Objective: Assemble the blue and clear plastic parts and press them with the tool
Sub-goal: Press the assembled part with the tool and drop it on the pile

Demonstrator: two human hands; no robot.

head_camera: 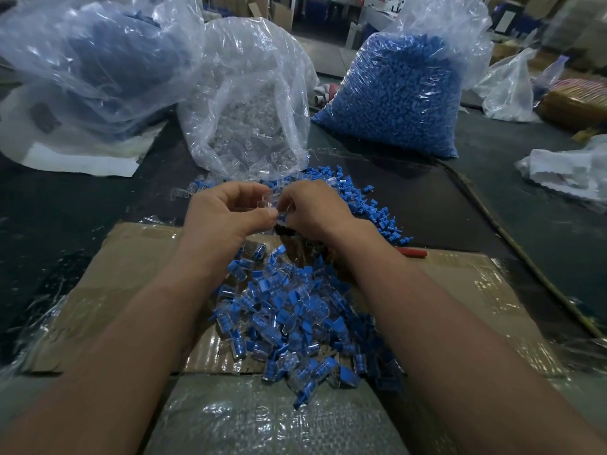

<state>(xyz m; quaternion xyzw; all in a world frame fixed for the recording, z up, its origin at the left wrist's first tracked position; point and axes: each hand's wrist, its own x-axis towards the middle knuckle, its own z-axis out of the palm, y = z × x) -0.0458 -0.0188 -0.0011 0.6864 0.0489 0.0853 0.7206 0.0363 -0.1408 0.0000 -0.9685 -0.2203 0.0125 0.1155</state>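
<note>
Head view: roughly upright clear part [266, 201] in fingertip pinch between left hand [226, 210] and right hand [313, 210]

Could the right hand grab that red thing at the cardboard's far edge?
Probably yes: the red thing lies uncovered close beside the right hand, though it and the left hand are pinching a clear part.

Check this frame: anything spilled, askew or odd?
Loose blue parts lie strewn, unbagged, over the dark table beside the right hand. It and the left hand pinch a clear part. Nothing looks damaged.
</note>
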